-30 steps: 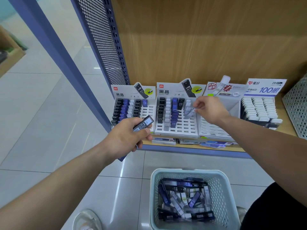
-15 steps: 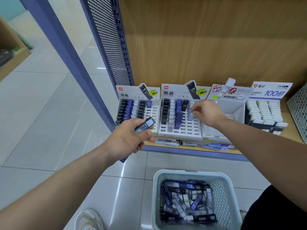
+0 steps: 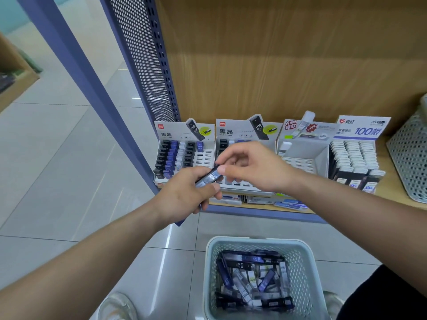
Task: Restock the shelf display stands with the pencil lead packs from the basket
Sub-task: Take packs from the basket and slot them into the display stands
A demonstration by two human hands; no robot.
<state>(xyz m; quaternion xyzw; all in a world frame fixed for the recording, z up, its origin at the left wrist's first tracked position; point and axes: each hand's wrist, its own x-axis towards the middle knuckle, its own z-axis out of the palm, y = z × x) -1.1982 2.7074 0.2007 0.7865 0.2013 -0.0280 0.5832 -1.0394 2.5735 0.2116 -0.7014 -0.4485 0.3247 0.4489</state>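
My left hand (image 3: 184, 195) grips a small bunch of dark pencil lead packs (image 3: 208, 177) in front of the shelf. My right hand (image 3: 254, 167) meets it and pinches the upper end of the top pack between thumb and forefinger. Behind the hands stand four display stands: the left stand (image 3: 203, 158) is part filled with black, blue and white packs, the middle stand (image 3: 245, 132) is mostly hidden by my right hand, the third stand (image 3: 305, 155) holds hardly any packs, and the fourth stand (image 3: 355, 158) is full of white packs. A pale basket (image 3: 231, 242) on the floor below holds several loose packs.
A blue upright post (image 3: 80, 88) and a perforated side panel (image 3: 143, 54) bound the shelf on the left. A grey mesh bin (image 3: 411, 158) stands on the shelf at the right. Flat boxes (image 3: 288, 203) lie under the stands at the shelf's front edge.
My right hand has drawn back from the middle stand to my left hand and taken hold of the pack there. My left hand has shifted slightly right.
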